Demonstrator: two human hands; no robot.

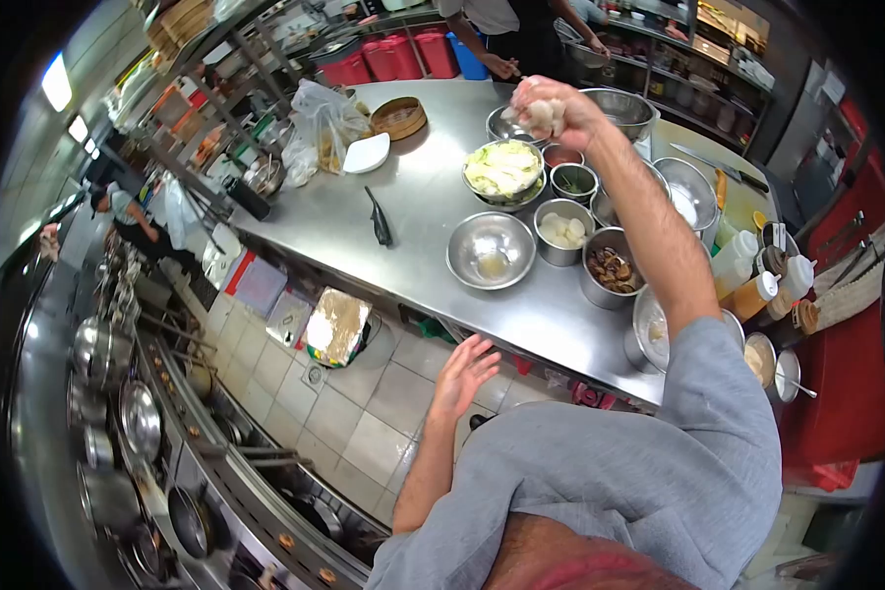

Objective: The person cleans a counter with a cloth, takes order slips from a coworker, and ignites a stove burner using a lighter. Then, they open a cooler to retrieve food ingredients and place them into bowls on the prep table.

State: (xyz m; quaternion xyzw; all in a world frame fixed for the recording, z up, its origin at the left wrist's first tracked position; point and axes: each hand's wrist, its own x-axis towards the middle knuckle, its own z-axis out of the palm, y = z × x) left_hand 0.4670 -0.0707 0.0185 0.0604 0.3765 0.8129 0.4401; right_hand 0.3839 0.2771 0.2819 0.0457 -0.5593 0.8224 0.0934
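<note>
My right hand (565, 116) is raised over the far side of the steel table, closed round a clump of pale, wet-looking pieces (544, 116); their exact kind I cannot make out. Below it sit a metal bowl (509, 125) and a bowl of chopped cabbage (502, 169). My left hand (463, 376) hangs in the air off the near table edge, fingers stretched, holding nothing. A steel mixing bowl (491, 252) with a little something at its bottom stands nearest to it. Beside that are a pot of white slices (562, 231) and a pot of brown mushrooms (613, 267).
Squeeze bottles (747, 285) and a knife (703, 162) are at the right. A black long-nosed lighter-like tool (379, 218), white plate (367, 154) and bamboo steamer (399, 118) lie leftward. Co-workers (521, 39) stand across the table; stoves with pans (189, 521) line the left.
</note>
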